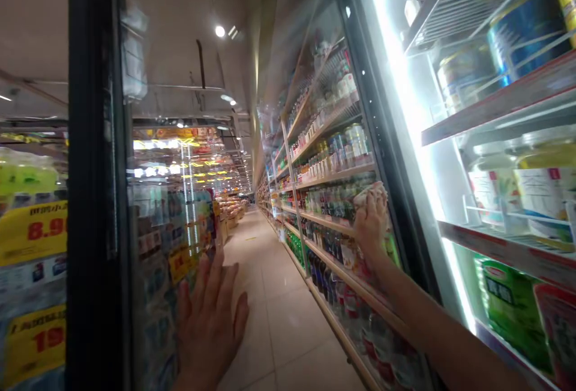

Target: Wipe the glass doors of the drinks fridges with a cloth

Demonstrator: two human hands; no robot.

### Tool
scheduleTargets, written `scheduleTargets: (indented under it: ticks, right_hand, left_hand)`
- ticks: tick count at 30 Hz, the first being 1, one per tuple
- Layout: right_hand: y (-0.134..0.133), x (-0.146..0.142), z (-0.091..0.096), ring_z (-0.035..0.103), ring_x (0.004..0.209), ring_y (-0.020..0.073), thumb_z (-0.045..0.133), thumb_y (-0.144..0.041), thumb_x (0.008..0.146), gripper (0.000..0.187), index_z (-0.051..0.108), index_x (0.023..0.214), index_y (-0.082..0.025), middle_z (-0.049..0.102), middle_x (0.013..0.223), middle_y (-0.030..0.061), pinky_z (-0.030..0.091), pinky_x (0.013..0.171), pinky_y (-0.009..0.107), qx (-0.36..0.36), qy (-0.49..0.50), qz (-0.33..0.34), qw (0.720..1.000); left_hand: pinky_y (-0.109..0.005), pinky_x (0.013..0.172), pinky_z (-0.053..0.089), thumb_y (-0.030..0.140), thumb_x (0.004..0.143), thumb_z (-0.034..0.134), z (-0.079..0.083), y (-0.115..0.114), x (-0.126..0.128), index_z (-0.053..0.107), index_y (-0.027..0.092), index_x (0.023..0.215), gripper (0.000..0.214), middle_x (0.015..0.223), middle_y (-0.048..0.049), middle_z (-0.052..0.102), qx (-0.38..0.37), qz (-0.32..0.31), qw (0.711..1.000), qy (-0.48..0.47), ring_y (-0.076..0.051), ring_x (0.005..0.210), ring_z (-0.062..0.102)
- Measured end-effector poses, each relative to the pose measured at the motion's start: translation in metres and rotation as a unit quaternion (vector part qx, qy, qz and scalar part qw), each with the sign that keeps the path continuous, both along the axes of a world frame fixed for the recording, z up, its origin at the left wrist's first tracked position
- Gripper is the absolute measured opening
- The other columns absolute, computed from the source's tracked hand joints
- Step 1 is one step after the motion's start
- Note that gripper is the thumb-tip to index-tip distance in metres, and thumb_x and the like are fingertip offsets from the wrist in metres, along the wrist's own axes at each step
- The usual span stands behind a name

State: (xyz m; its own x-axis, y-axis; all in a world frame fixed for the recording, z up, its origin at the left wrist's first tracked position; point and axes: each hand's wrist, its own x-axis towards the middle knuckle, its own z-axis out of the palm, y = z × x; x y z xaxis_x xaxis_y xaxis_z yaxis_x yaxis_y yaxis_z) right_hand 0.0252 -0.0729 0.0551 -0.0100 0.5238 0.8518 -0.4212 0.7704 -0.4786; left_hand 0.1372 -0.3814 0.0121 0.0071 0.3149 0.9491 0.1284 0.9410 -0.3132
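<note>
A glass door (288, 49) with a dark frame (92, 175) stands open in front of me, and the aisle shows through it. My right hand (371, 226) is closed round a crumpled pale cloth (373, 192), pressed to the glass near the frame's right side. Low on the left is my left hand (213, 313), its fingers spread and holding nothing. Its palm faces the pane; whether it touches the glass I cannot tell.
A lit cooler on the right has wire shelves with cans (528, 37), bottles (546, 181) and green packets (510, 313). Yellow price signs (36, 232) hang left of the frame. The tiled floor (265, 283) runs along more stocked shelves.
</note>
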Motion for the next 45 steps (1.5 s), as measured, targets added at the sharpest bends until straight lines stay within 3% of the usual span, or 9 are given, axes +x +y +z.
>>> scheduleTargets:
  ticks: [5, 10, 16, 21, 27, 32, 38, 43, 45]
  right_hand:
    - [-0.025, 0.016, -0.009, 0.03, 0.134, 0.025, 0.041, -0.024, 0.083, 0.044, 0.051, 0.125, -0.024, 0.037, 0.144, 0.007, 0.027, 0.107, 0.05, 0.303, 0.03, 0.038, 0.952]
    - [-0.014, 0.007, 0.007, 0.032, 0.132, 0.0293, 0.034, -0.024, 0.085, 0.047, 0.046, 0.13, -0.016, 0.041, 0.14, 0.0159, 0.03, 0.102, 0.056, 0.043, 0.04, 0.006, 0.998]
    - [-0.036, 0.017, 0.0, 0.028, 0.135, 0.0245, 0.039, -0.02, 0.083, 0.044, 0.049, 0.126, -0.024, 0.038, 0.143, 0.0079, 0.028, 0.106, 0.05, 0.34, 0.042, 0.038, 0.939]
    - [-0.049, 0.023, 0.0, 0.027, 0.135, 0.029, 0.035, -0.022, 0.087, 0.047, 0.042, 0.133, -0.019, 0.034, 0.144, 0.0151, 0.029, 0.103, 0.056, 0.102, 0.032, 0.008, 0.994]
    - [-0.081, 0.04, -0.027, 0.023, 0.137, 0.0257, 0.045, -0.017, 0.08, 0.046, 0.051, 0.124, -0.029, 0.041, 0.141, 0.0043, 0.021, 0.11, 0.051, 0.443, 0.053, 0.067, 0.893]
    - [-0.075, 0.031, -0.012, 0.024, 0.136, 0.0299, 0.038, -0.021, 0.087, 0.048, 0.039, 0.135, -0.021, 0.031, 0.146, 0.0145, 0.028, 0.104, 0.058, 0.147, 0.045, 0.011, 0.988]
    - [-0.123, 0.056, -0.03, 0.025, 0.137, 0.0262, 0.045, -0.016, 0.078, 0.05, 0.048, 0.127, -0.027, 0.04, 0.142, 0.0053, 0.023, 0.109, 0.052, 0.439, 0.074, 0.089, 0.891]
    - [-0.136, 0.058, -0.018, 0.021, 0.137, 0.0287, 0.04, -0.017, 0.084, 0.047, 0.044, 0.131, -0.019, 0.033, 0.145, 0.014, 0.023, 0.106, 0.055, 0.212, 0.06, 0.038, 0.975]
    - [-0.144, 0.063, -0.02, 0.02, 0.138, 0.0283, 0.041, -0.017, 0.083, 0.047, 0.045, 0.13, -0.02, 0.032, 0.146, 0.0118, 0.021, 0.107, 0.054, 0.274, 0.058, 0.057, 0.958]
  left_hand:
    - [-0.053, 0.11, 0.016, 0.022, 0.083, 0.049, 0.0, -0.001, 0.0, 0.034, 0.017, 0.136, 0.055, 0.145, -0.0142, 0.032, -0.007, 0.011, 1.0, 0.001, -0.028, 0.137, 0.022]
    - [-0.051, 0.11, 0.017, 0.018, 0.082, 0.05, -0.001, -0.002, 0.001, 0.034, 0.016, 0.136, 0.057, 0.142, -0.0157, 0.037, -0.02, 0.036, 0.999, 0.003, -0.027, 0.138, 0.02]
    - [-0.05, 0.11, 0.017, 0.017, 0.082, 0.05, 0.001, -0.003, 0.002, 0.037, 0.013, 0.134, 0.054, 0.139, -0.0182, 0.041, -0.025, 0.035, 0.999, 0.009, -0.027, 0.138, 0.019]
    - [-0.048, 0.111, 0.016, 0.017, 0.082, 0.049, 0.001, -0.001, 0.003, 0.043, 0.012, 0.128, 0.047, 0.139, -0.0179, 0.041, -0.03, 0.038, 0.999, -0.007, -0.027, 0.139, 0.018]
    - [-0.046, 0.112, 0.017, 0.016, 0.083, 0.047, 0.001, -0.015, 0.009, 0.038, 0.015, 0.133, 0.051, 0.144, -0.0146, 0.035, -0.04, 0.025, 0.999, -0.017, -0.026, 0.137, 0.022]
    - [-0.043, 0.108, 0.03, 0.015, 0.083, 0.048, 0.012, -0.046, 0.019, 0.026, 0.022, 0.14, 0.061, 0.15, -0.0108, 0.022, 0.025, -0.026, 0.999, 0.008, -0.025, 0.136, 0.026]
    - [-0.045, 0.108, 0.029, 0.014, 0.084, 0.046, 0.008, -0.051, 0.025, 0.03, 0.021, 0.137, 0.056, 0.148, -0.0116, 0.026, 0.036, -0.032, 0.999, -0.013, -0.026, 0.136, 0.026]
    - [-0.042, 0.11, 0.028, 0.014, 0.084, 0.046, 0.0, -0.056, 0.029, 0.031, 0.018, 0.135, 0.053, 0.146, -0.0131, 0.028, 0.015, -0.031, 0.999, -0.024, -0.025, 0.136, 0.025]
    - [-0.043, 0.109, 0.028, 0.014, 0.084, 0.045, -0.001, -0.059, 0.029, 0.03, 0.019, 0.136, 0.054, 0.146, -0.0128, 0.028, 0.014, -0.026, 0.999, -0.025, -0.025, 0.136, 0.026]
